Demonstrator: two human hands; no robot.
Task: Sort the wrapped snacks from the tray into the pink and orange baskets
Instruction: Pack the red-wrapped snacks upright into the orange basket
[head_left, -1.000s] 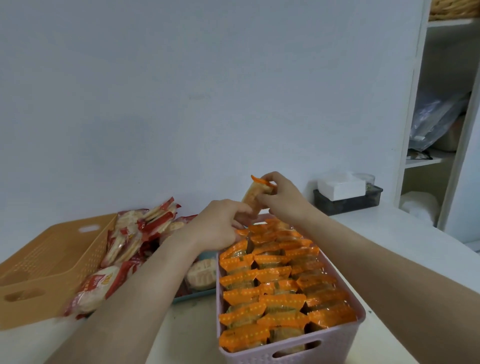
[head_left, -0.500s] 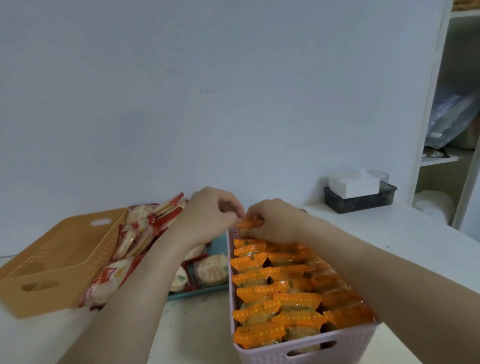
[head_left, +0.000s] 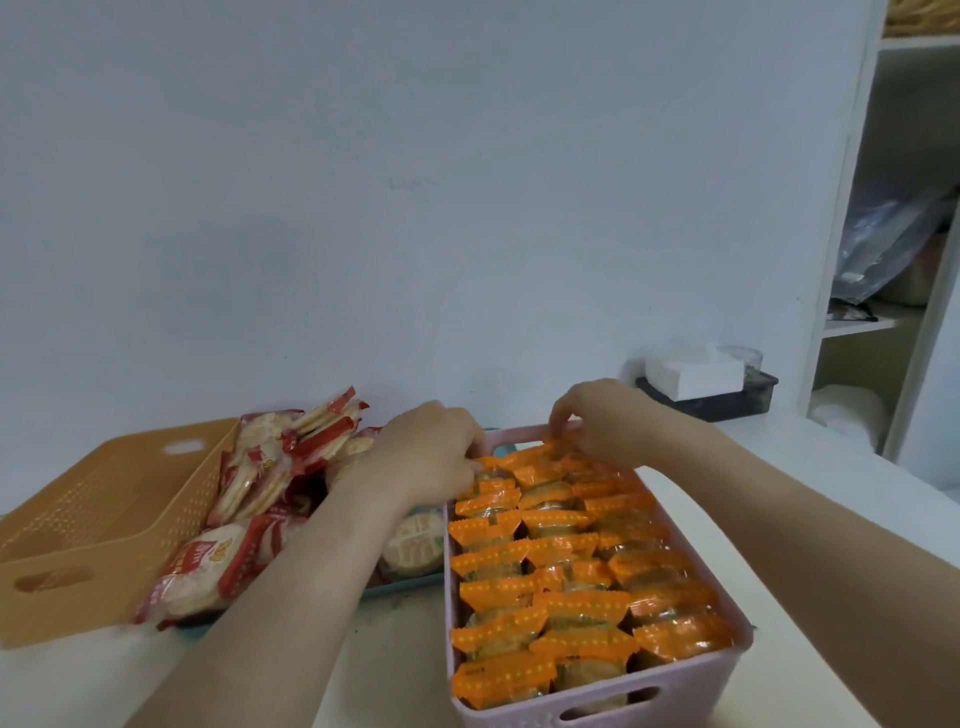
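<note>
The pink basket stands at the front right, packed with rows of orange-wrapped snacks. Both hands are at its far end. My left hand has its fingers curled down at the far left corner, on an orange-wrapped snack in the back row. My right hand curls its fingertips over the same back row, just inside the far rim. The orange basket on the left looks empty. Between the baskets, the teal tray holds red-wrapped crackers and a pale round cake.
A black tray with a white tissue box sits at the back right by the wall. A white shelf unit with bags rises at the far right. Bare white tabletop lies to the right of the pink basket.
The orange-wrapped snack held up above the basket by both hands has come down into the back row. Both hands lowered with it to the far rim.
</note>
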